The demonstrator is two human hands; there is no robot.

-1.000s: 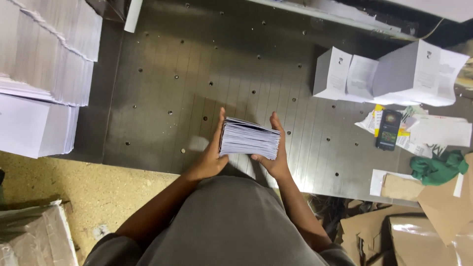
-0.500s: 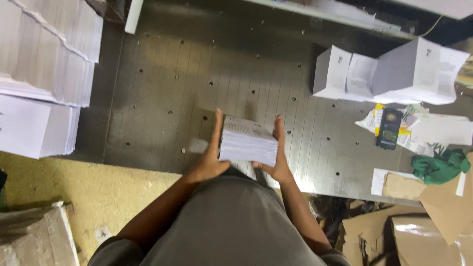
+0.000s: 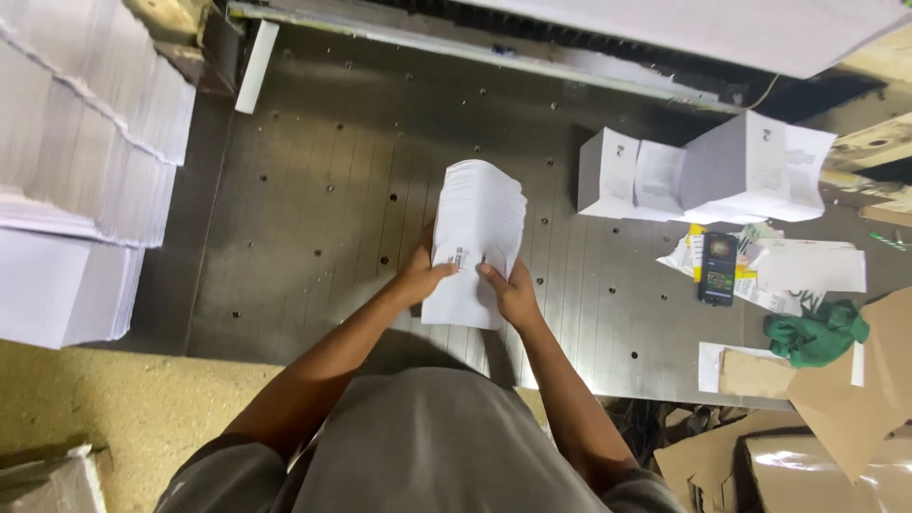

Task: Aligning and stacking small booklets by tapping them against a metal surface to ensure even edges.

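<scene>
Thumbs pressed on top and fingers curled beneath, the left hand and right hand gripped the near end of a thick stack of white printed sheets over the middle of the perforated metal table. The loose, flexible sheets looked heavy and apt to slide, best held at both edges. Taller paper stacks stood far left; a phone lay right.

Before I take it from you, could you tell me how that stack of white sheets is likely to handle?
The paper stack, gripped by the left hand and right hand, looks thick, so probably heavy. Its loose sheets may slide or fan apart. It seems to bend slightly.
</scene>
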